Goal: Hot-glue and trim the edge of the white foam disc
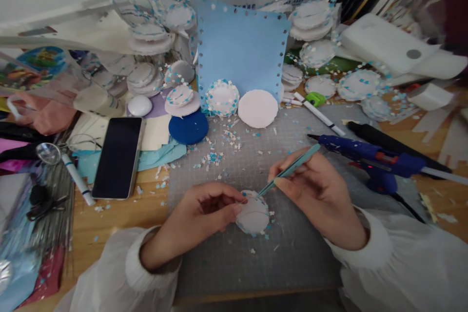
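A small white disc [253,217] edged with blue and white paper bits lies on the grey cutting mat [226,268]. My left hand [208,209] pinches at the disc's upper left edge with thumb and fingers. Between the fingers of my right hand [314,190] is a pair of teal tweezers [294,165]. Their tips point down and left and meet the disc's top rim. Whether the tips grip a paper bit is too small to tell. Loose blue and white bits [215,157] are scattered on the mat beyond my hands.
A blue glue gun [376,156] with a red light lies at the right. A phone [117,158] and a marker [78,179] are at the left. Behind stand a blue sheet [241,51], a decorated disc [222,98], a plain white disc [258,108] and a dark blue round lid [188,127].
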A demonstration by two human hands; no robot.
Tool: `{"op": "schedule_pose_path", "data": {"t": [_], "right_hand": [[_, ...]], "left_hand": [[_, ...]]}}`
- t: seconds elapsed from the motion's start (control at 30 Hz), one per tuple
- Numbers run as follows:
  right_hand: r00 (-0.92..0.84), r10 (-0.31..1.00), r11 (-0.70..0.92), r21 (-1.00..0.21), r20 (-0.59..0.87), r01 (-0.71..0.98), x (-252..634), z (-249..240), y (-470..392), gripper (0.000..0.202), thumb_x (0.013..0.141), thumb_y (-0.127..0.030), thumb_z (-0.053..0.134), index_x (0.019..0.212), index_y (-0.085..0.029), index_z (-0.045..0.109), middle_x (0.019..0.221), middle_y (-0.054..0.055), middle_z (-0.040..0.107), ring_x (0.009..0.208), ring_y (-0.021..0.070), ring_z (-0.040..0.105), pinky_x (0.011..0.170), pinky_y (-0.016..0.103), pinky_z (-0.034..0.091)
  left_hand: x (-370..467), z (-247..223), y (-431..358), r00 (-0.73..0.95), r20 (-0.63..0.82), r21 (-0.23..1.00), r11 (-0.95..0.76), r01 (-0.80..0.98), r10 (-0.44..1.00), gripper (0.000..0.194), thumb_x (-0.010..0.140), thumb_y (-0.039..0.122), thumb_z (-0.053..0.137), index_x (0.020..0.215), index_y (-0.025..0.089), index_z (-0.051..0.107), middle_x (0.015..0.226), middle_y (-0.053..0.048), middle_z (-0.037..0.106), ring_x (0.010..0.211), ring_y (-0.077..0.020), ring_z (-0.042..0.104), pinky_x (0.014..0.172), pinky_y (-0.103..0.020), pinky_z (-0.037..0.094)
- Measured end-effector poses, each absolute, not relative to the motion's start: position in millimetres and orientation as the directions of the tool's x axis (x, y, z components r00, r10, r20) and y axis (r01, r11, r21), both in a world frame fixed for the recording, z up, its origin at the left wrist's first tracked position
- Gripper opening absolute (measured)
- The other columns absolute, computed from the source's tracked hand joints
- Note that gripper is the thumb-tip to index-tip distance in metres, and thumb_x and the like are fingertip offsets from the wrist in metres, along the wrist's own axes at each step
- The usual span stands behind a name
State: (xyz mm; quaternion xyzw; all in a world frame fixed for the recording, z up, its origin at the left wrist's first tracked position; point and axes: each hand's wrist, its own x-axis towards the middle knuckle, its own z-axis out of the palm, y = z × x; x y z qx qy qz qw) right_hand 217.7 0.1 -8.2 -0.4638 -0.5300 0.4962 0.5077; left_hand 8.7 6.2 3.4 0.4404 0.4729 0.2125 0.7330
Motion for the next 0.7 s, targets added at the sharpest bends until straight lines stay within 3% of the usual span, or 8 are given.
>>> {"op": "schedule_pose_path", "data": {"t": [0.4, 0.7], "right_hand": [[-0.050, 0.999, -0.015, -1.000, -0.014, -0.020, 216.3, -6.3, -2.2, 0.012, 0.082, -0.018, 0.064, 0.089, -0.024, 0.057, 0.082, -0.002, 0.066, 0.076, 0.0079, 0.065, 0.071, 0.016, 0.055], [-0.047, 0.999, 0.002, -1.000, 0.002, -0.011, 216.2, -7.6, -3.2, 0.013, 0.082, -0.018, 0.065, 0.091, -0.024, 0.057, 0.084, -0.002, 0.066, 0.077, 0.0065, 0.064, 0.072, 0.013, 0.054]], "left_hand": [[8.7, 3.5, 6.9, 0.465, -0.512, 0.845, 0.522, 0.118, 0.722, 0.016, 0.077, 0.024, 0.069, 0.087, 0.012, 0.069, 0.065, 0.000, 0.062, 0.052, -0.0062, 0.050, 0.045, -0.014, 0.041], [7.4, 1.6, 6.5, 0.482, -0.477, 0.865, 0.491, 0.105, 0.735, 0.013, 0.079, 0.022, 0.067, 0.088, 0.012, 0.068, 0.066, 0.000, 0.062, 0.052, -0.0046, 0.050, 0.046, -0.012, 0.041]]}}
